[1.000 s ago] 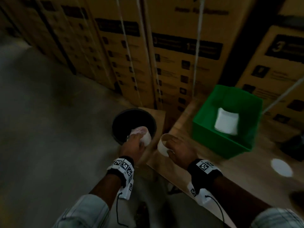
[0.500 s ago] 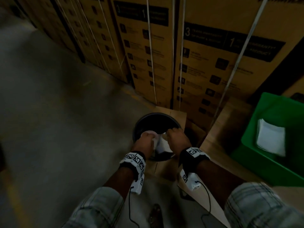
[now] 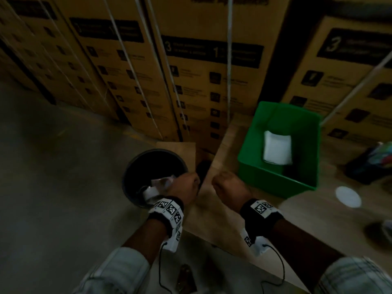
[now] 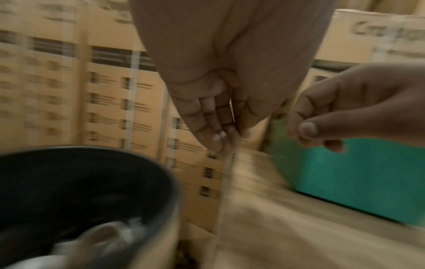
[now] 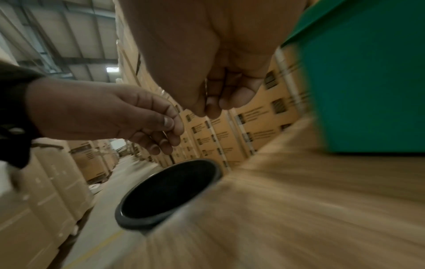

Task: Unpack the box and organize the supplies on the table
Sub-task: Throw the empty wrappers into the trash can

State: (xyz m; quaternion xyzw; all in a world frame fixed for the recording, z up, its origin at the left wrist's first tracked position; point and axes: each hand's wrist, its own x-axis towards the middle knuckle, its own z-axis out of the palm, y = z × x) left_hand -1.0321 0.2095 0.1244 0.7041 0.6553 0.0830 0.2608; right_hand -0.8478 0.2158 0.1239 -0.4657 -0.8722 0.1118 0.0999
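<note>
A black waste bin [image 3: 135, 166] stands on the floor against the left edge of the wooden table [image 3: 233, 219]. Crumpled white wrapping [image 3: 157, 187] lies inside it, also seen blurred in the left wrist view [image 4: 103, 242]. My left hand [image 3: 186, 185] hovers over the bin's right rim, fingers relaxed and holding nothing [image 4: 218, 127]. My right hand [image 3: 228, 185] is over the table corner, fingers curled into the palm around nothing [image 5: 225, 98]. A green crate [image 3: 275, 179] on the table holds a white packet [image 3: 276, 148].
Tall strapped cardboard cartons [image 3: 212, 71] wall off the far side. A white round disc [image 3: 347, 196] and a dark bag of colourful items [image 3: 373, 160] lie on the table's right part. Bare concrete floor [image 3: 53, 187] stretches to the left.
Both hands carried white wrapping over the bin and let it go; it now lies inside. The right hand has drawn back over the table corner, and my view has swung right.
</note>
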